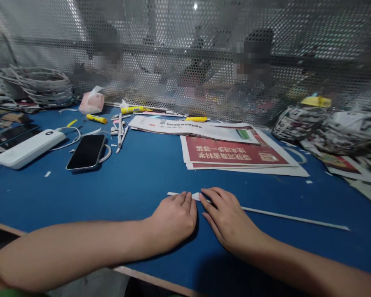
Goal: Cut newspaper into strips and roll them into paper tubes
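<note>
A thin white rolled paper stick [293, 216] lies across the blue table, running from under my hands out to the right. My left hand [176, 220] is closed over its left part, knuckles up, with a short white end showing past the fingers. Just beside it, my right hand [227, 216] presses bent fingers down on the stick. A small wider bit of white paper [196, 196] shows in the narrow gap between the two hands. Both thumbs and the undersides of the fingers are mostly hidden.
Folded newspapers [241, 155] lie ahead. At left are a phone [87, 152], a white power bank [31, 148], cables and yellow glue sticks [96, 119]. Woven paper baskets [46, 88] stand at both sides. Behind a perforated metal screen [173, 53], people show dimly.
</note>
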